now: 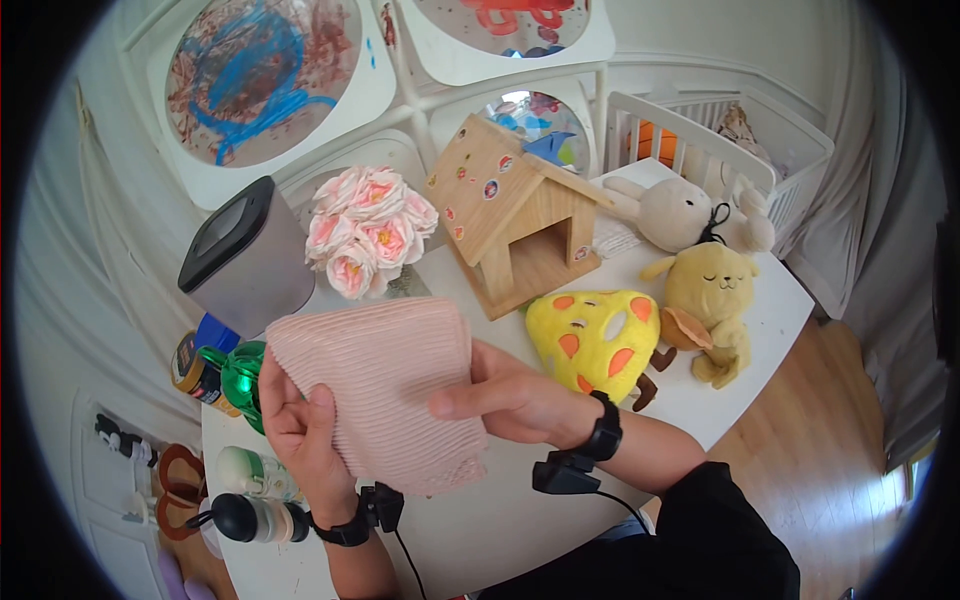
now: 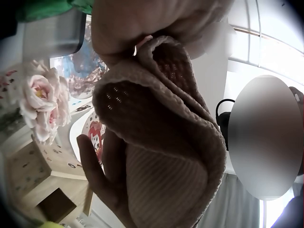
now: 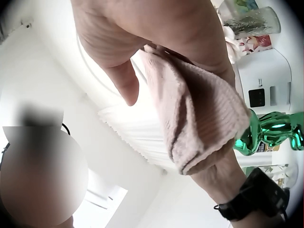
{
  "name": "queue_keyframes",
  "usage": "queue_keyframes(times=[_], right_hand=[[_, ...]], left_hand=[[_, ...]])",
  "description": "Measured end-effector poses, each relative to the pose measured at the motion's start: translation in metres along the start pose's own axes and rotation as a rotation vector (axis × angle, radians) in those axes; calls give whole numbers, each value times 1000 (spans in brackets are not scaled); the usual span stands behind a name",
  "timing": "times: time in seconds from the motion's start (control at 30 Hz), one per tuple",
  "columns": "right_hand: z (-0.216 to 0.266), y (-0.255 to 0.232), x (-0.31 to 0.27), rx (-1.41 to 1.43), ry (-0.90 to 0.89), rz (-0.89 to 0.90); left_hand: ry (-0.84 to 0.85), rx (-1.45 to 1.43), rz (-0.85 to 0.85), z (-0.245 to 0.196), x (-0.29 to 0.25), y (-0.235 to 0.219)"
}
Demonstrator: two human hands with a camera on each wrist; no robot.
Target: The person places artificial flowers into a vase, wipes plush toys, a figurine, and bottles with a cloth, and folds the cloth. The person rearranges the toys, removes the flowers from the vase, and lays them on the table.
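A pink ribbed cloth (image 1: 385,385), folded into a rough rectangle, is held up above the white table. My left hand (image 1: 310,435) grips its left edge, thumb on the near face. On the right side my right hand (image 1: 520,400) pinches it, with the thumb across the front and the fingers behind. Loose folded layers of the cloth (image 2: 166,175) show in the left wrist view, gathered under the left hand (image 2: 152,23). In the right wrist view the cloth (image 3: 190,109) hangs from the right hand (image 3: 161,33).
Behind the cloth stand pink flowers (image 1: 370,230), a grey bin (image 1: 250,255) and a wooden house (image 1: 520,215). A yellow plush (image 1: 595,340), a dog plush (image 1: 710,290) and a white plush (image 1: 675,215) lie right. A green shiny object (image 1: 240,380) and bottles (image 1: 250,518) stand left.
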State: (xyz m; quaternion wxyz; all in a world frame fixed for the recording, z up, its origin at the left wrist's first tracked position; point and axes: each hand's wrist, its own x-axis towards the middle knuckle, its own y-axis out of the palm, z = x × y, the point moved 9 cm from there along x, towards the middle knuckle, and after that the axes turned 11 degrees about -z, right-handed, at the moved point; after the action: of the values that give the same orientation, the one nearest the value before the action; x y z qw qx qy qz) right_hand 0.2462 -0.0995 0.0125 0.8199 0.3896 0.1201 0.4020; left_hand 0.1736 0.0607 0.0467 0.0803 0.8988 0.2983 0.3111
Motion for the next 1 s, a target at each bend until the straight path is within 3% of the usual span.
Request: queue_keyframes(times=[0.07, 0.1, 0.17, 0.27, 0.33, 0.4, 0.47, 0.53, 0.57, 0.63, 0.67, 0.73, 0.77, 0.87, 0.93, 0.97, 1.0], right_hand=[[-10, 8, -2, -107, 61, 63], [-8, 11, -3, -141, -15, 95], [-3, 12, -10, -119, -25, 56], [22, 11, -27, -70, -52, -17], [48, 2, -46, -53, -77, -56], [83, -27, -73, -244, -247, -299], [130, -35, -112, -512, -629, -505], [172, -20, -143, -1018, -1056, -508], [176, -26, -150, -1032, -1053, -494], [162, -34, -146, -1845, -895, -550], [154, -50, -148, -1857, -897, -527], [109, -120, -137, -1974, -399, -529], [96, -124, -138, -1984, -406, -509], [74, -133, -132, -1808, -317, -526], [65, -130, -132, -1502, -251, -466], [60, -136, -130, -1492, -253, -453], [52, -149, -129, -1191, -216, -444]], left_hand=[[14, -15, 3, -1, -1, -7], [22, -43, 50, 0, -3, -8], [32, -72, 111, 2, -4, -8], [1, -229, 28, 14, -4, -14], [-249, -214, 18, 56, -23, 0], [-502, -193, 5, 100, -46, 15], [-813, -57, 252, 144, -74, 47], [-903, -22, 265, 179, -90, 64], [-996, 20, 278, 196, -103, 74], [-1048, 54, 221, 213, -111, 99], [-1103, 106, 173, 223, -115, 107], [-1135, 25, 243, 241, -117, 132], [-1167, -37, 330, 246, -120, 145], [-1205, -175, 308, 247, -122, 154], [-1181, -172, 287, 236, -117, 141], [-1157, -169, 289, 225, -112, 136], [-1151, -158, 280, 215, -109, 127]])
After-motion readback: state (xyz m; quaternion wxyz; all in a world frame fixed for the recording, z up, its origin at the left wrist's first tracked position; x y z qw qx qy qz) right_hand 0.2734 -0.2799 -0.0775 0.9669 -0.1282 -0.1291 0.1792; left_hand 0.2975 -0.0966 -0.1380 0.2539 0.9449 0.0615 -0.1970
